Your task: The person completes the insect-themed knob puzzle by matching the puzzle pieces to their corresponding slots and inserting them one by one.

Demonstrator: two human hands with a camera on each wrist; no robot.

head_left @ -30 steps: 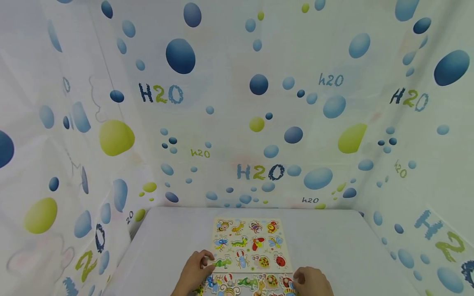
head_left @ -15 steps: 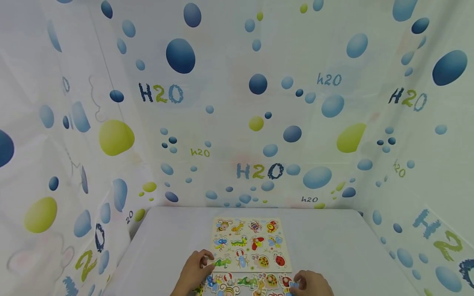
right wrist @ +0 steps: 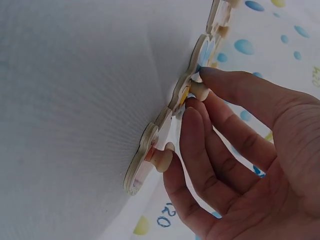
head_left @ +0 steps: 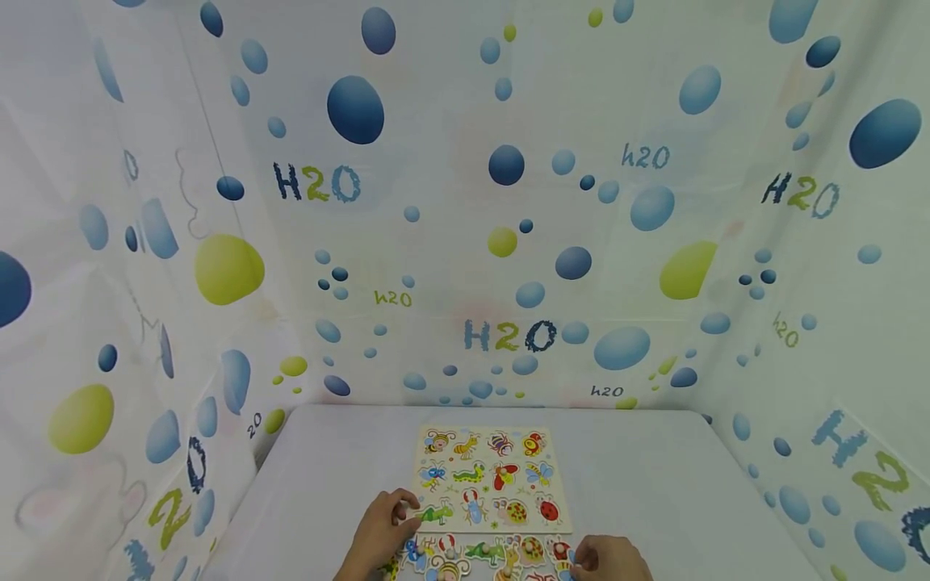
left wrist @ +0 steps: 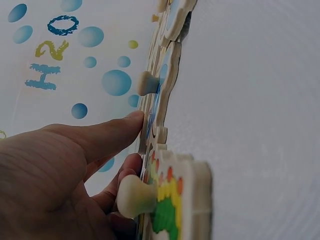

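A wooden insect puzzle board (head_left: 485, 492) lies flat on the white table. Loose knobbed puzzle pieces, among them a green grasshopper piece (head_left: 485, 553) and a bee piece (head_left: 449, 571), lie along its near side. My left hand (head_left: 381, 524) rests beside the board's near left corner, its thumb touching the edge in the left wrist view; a green and yellow piece (left wrist: 170, 210) with a knob is close by. At the right end of the loose pieces, my right hand (head_left: 610, 558) pinches the pale knob of a blue and yellow puzzle piece (right wrist: 185, 92) between thumb and fingers.
A ladybird piece (head_left: 559, 550) lies by the right fingertips. Another knobbed piece (right wrist: 142, 157) sits close under the right fingers in that wrist view. White cloth walls (head_left: 436, 113) with blue and green drops surround the table (head_left: 654, 460) on three sides.
My right hand has moved slightly down, toward the near edge of the view. The blue bit that showed at its fingertips half a second ago has shifted with it. My left hand stays put.
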